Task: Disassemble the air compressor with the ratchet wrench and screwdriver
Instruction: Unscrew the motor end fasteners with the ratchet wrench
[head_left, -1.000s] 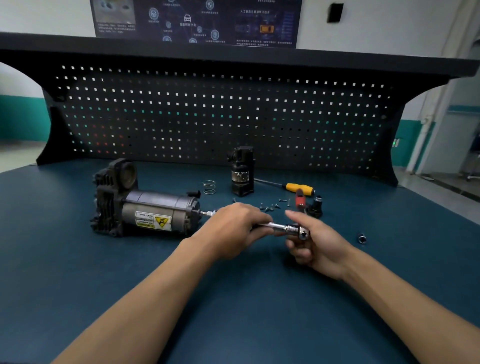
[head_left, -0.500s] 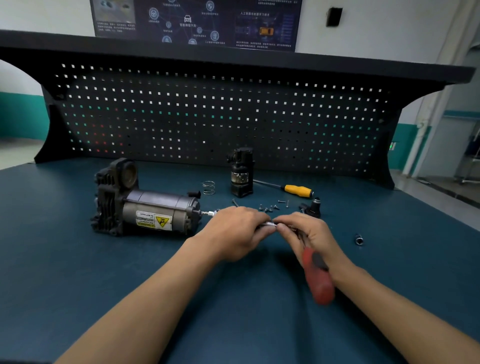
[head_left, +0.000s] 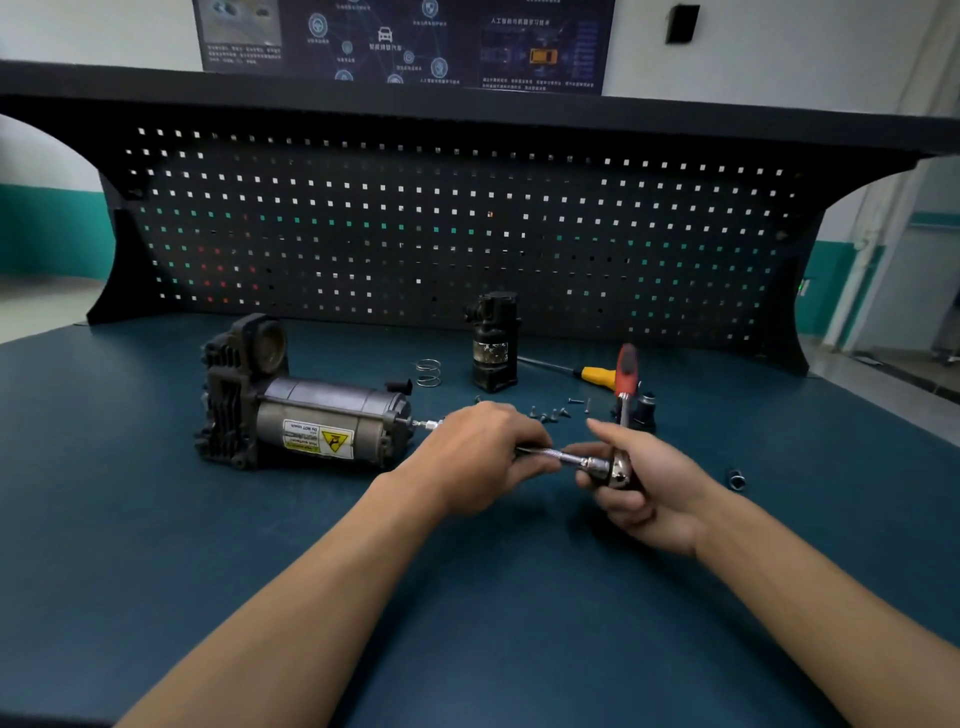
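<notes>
As your left grip (head_left: 478, 457) and right grip (head_left: 644, 491) clasp it, ratchet wrench (head_left: 618, 467) level toward air compressor (head_left: 311, 415), desk (head_left: 156, 545) room nearside

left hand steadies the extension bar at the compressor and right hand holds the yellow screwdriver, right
Not quite: in the head view the right hand holds the red-handled ratchet wrench; the yellow screwdriver lies on the bench behind. The left hand does steady the extension bar at the compressor.

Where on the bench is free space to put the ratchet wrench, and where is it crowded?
Free: the mat left of the air compressor, and near the front edge between the forearms. Crowded: around the loose screws and yellow screwdriver.
</notes>
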